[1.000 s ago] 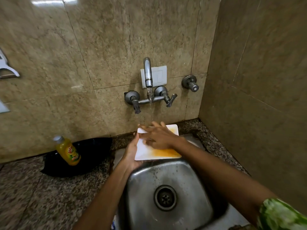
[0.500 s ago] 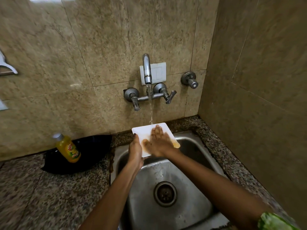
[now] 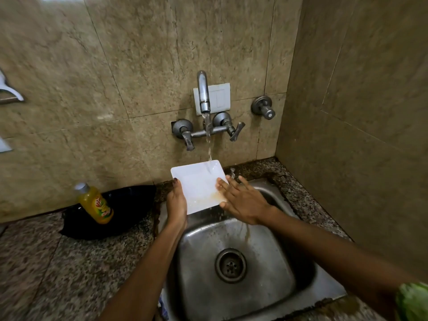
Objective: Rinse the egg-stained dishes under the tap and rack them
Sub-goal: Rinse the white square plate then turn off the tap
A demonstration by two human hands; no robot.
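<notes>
While left hand (image 3: 176, 205) grips plate (image 3: 199, 185) | right hand (image 3: 243, 200) flat, seemingly touching edge

left hand (image 3: 176, 205) grips white plate (image 3: 199, 184) under tap (image 3: 203, 93); right hand (image 3: 243, 202) touches it.

Both forearms are bare right down to the wrists, no watch, no bangle, no ring on either hand. The left hand (image 3: 176, 202) shows a dark-painted thumbnail. At five o'clock, a green patterned sleeve (image 3: 412, 301) with pale mottling covers the right upper arm.
</notes>
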